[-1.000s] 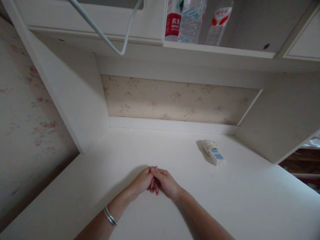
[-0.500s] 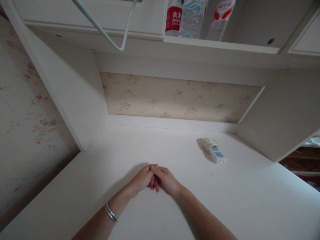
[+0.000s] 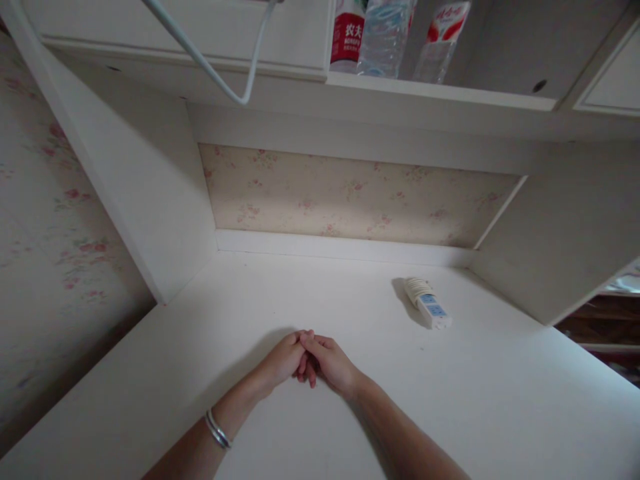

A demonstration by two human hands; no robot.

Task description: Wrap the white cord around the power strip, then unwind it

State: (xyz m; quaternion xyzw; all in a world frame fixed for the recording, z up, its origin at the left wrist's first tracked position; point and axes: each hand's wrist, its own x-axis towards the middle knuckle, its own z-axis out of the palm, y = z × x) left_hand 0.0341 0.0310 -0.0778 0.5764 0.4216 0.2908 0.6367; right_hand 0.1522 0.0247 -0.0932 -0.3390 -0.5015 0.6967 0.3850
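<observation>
My left hand [image 3: 286, 359] and my right hand [image 3: 334, 363] are clasped together on the white desk [image 3: 280, 433]. The right thumb lies across the left fingers, and the fingertips curl in below. No object shows between the two palms, though the inside of the clasp is hidden. A silver bangle [image 3: 218, 430] circles my left forearm. Farther back and to the right, apart from both hands, a white power strip [image 3: 431, 310] with blue socket faces lies with its cord [image 3: 418, 288] coiled at one end.
Plastic bottles [image 3: 384, 40] stand on the open shelf [image 3: 450, 93] above the desk. A pale bent tube [image 3: 215, 73] hangs down at the upper left. Side panels [image 3: 145, 180] close in the desk at left and right, with floral wallpaper [image 3: 350, 197] at the back.
</observation>
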